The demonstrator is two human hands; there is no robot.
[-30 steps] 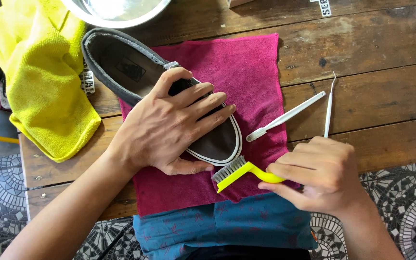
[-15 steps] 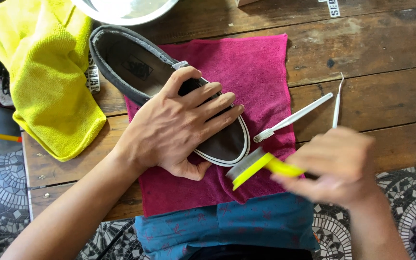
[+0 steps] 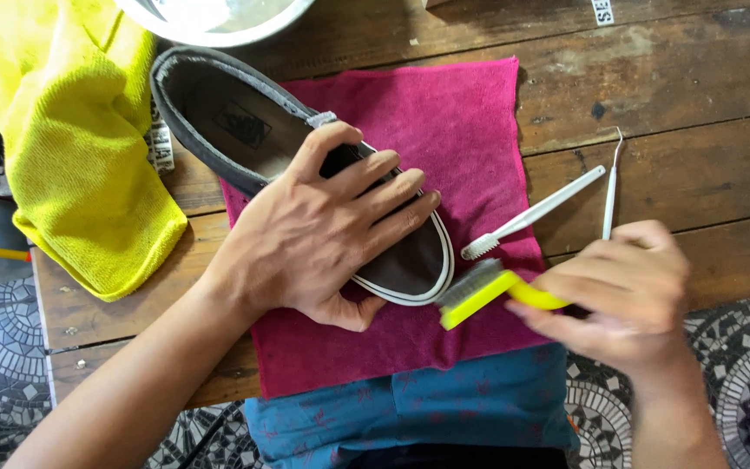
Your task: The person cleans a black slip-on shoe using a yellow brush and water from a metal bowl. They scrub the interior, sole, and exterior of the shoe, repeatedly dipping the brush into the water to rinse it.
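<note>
Magenta towel (image 3: 470,113) mid-frame carries one dark shoe (image 3: 245,130); my left hand (image 3: 323,234) lies spread flat on its toe, gripping nothing. My right hand (image 3: 627,291) is closed around one yellow brush (image 3: 479,293), bristles just beside the white sole edge. I judge scrubbing is midway. One toothbrush (image 3: 536,211), one pick (image 3: 609,187), one yellow cloth (image 3: 80,148).

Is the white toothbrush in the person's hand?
No, the toothbrush lies on the cloth and table; the right hand holds a yellow brush.
</note>
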